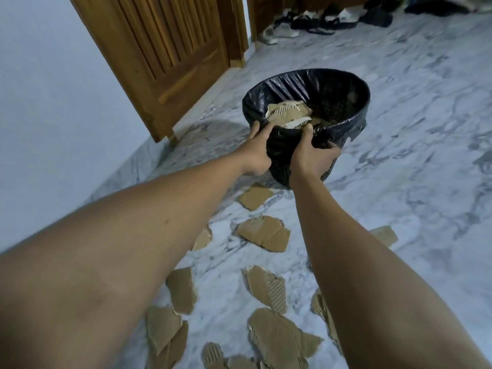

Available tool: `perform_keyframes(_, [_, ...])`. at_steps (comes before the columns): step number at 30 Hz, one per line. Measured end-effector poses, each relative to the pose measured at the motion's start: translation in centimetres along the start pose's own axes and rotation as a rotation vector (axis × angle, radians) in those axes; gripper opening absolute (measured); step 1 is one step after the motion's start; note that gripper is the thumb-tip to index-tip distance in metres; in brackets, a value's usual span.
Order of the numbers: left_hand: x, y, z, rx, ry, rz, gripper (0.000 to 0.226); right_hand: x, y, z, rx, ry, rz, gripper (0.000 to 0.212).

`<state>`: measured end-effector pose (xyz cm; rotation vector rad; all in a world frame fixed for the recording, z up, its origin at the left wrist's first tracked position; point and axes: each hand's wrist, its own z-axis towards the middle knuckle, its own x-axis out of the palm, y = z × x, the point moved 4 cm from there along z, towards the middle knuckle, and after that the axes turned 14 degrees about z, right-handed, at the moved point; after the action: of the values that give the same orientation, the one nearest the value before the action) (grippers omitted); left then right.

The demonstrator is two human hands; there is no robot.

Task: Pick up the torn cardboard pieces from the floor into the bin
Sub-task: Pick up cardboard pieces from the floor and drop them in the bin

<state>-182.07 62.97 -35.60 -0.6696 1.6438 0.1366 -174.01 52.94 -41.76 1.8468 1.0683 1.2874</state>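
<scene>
A black mesh bin (pixel 343 102) lined with a dark plastic bag stands tilted toward me on the marble floor. Torn cardboard pieces in the bin (pixel 287 114) lie against its near side. My left hand (pixel 257 153) grips the near rim of the bin on the left, and my right hand (pixel 312 154) grips the rim and bag just to its right. Several torn brown cardboard pieces on the floor (pixel 265 233) are scattered between me and the bin, some partly hidden under my forearms.
A wooden door (pixel 159 62) stands open at the left against a white wall (pixel 40 115). Shoes (pixel 279 30) and dark clothes lie at the far end of the room. Bare marble floor (pixel 426 129) stretches to the right of the bin.
</scene>
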Motion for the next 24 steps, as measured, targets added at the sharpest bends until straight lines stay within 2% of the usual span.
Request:
perform_keyframes(2, [0.1,-0.2,-0.6,0.043,0.037,-0.005,0.09,0.0,0.0,0.5,-0.018,0.005,-0.025,0.059])
perform_keyframes(6, [3.3,0.7,-3.1,0.084,-0.029,0.019,0.089,-0.5,-2.1,0.0,-0.013,-0.006,-0.021,0.059])
perform_keyframes(8, [7.1,2.7,-4.9,0.076,0.05,0.08,0.082,-1.6,-3.9,-0.8,-0.019,0.026,-0.138,0.058])
perform_keyframes(11, [13.1,6.1,-9.7,0.065,0.262,0.175,0.071,-4.1,-6.2,-1.6,0.06,0.166,-0.571,0.051])
perform_keyframes(14, [17.5,8.4,-16.0,0.133,0.583,0.216,0.083,-6.2,-7.4,-4.0,0.291,0.595,-1.255,0.049])
perform_keyframes(16, [19.8,9.2,-19.3,0.199,0.717,0.329,0.094,-6.9,-6.6,-5.8,0.332,0.873,-1.62,0.052])
perform_keyframes(18, [21.3,9.4,-21.4,0.256,0.658,0.456,0.088,-7.2,-4.8,-6.4,0.299,0.952,-1.786,0.053])
perform_keyframes(21, [21.7,9.3,-22.9,0.318,0.526,0.531,0.072,-7.6,-1.5,-6.5,0.123,0.864,-1.891,0.053])
perform_keyframes(24, [21.8,10.6,-23.0,0.304,0.521,0.527,0.062,-9.3,-0.7,-8.5,-0.041,0.824,-1.998,0.048])
